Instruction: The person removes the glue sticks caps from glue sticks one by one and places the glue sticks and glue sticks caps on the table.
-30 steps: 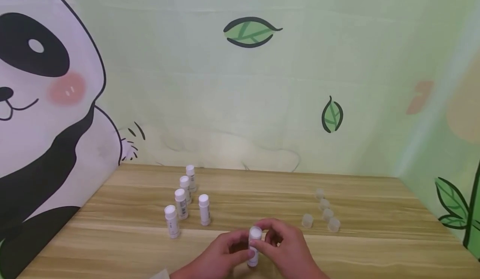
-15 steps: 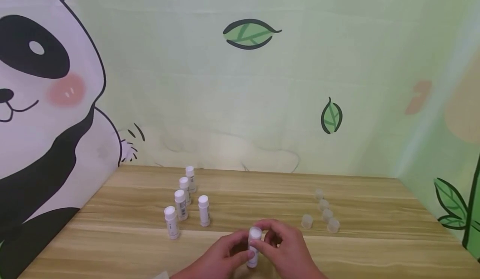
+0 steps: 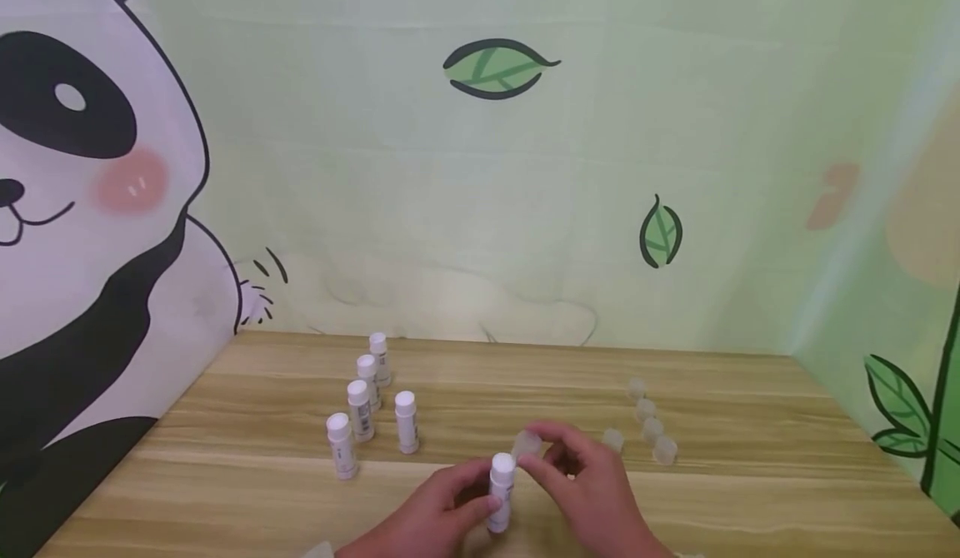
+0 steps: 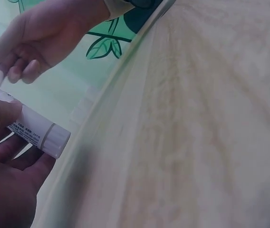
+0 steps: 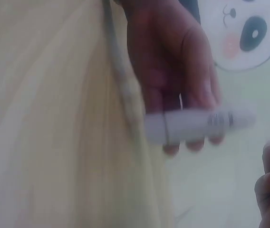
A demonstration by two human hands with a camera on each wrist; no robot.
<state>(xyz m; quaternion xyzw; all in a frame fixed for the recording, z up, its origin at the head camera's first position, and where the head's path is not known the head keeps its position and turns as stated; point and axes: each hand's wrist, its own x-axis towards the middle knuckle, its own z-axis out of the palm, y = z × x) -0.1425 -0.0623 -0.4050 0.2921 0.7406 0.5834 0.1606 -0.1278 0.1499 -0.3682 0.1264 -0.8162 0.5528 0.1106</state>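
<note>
My left hand [image 3: 438,504] grips a white glue stick [image 3: 500,495] upright just above or on the table near its front; I cannot tell whether the base touches. In the right wrist view, thumb and fingers wrap the white tube [image 5: 192,126], which has printed text. A translucent cap [image 3: 527,444] is pinched between the thumb and fingers of my right hand [image 3: 592,479], just to the right of the glue stick's white top and apart from it. The left wrist view shows the labelled tube [image 4: 35,124] in the left fingers, with the right hand [image 4: 44,42] beyond.
Several similar white glue sticks [image 3: 342,447] stand upright without caps on the left side of the wooden table [image 3: 225,475]. Several translucent caps [image 3: 664,450] lie on the right side. A cloth backdrop [image 3: 510,208] with a panda and leaves stands behind.
The cap has come off the glue stick; my right hand has drawn it up and to the right. My left hand still holds the tube, now slightly further left.
</note>
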